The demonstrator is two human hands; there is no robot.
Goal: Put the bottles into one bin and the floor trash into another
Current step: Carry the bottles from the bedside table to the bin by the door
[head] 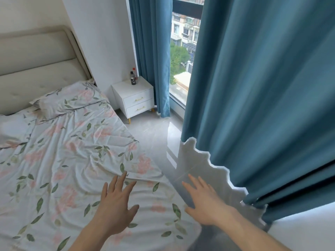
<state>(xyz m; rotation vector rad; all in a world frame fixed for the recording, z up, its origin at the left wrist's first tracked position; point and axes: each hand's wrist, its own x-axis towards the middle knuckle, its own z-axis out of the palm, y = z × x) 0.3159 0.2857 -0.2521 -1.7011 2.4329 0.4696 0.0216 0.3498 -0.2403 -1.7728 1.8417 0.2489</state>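
Bottles [133, 77] stand at the back edge of the nightstand [133, 96], near its right corner, close to the curtain [151, 57]. They are two: a dark one with a black cap and pale label in front, and just behind it a clear one with a red cap. The rear bottle is half hidden by the front one, and both are too small to read the labels.

Both hands hold nothing and their fingers are straight and spread apart. The left hand [116, 205] hovers over the bed [72, 151], near its right edge; whether it touches the sheet, I cannot tell. The right hand [204, 201] is over the floor [154, 134] between the bed and a second, nearer curtain [262, 96]. Both forearms are cut off by the lower border.

The near curtain covers most of the right side and hides the floor behind it. Its lower hem looks jagged and smeared against the tiles. The bed is cut off at the left and at the bottom. A pillow [72, 100] lies at the head of the bed, against the padded headboard [36, 66]. Between the curtains a window [181, 51] shows buildings and trees outside.
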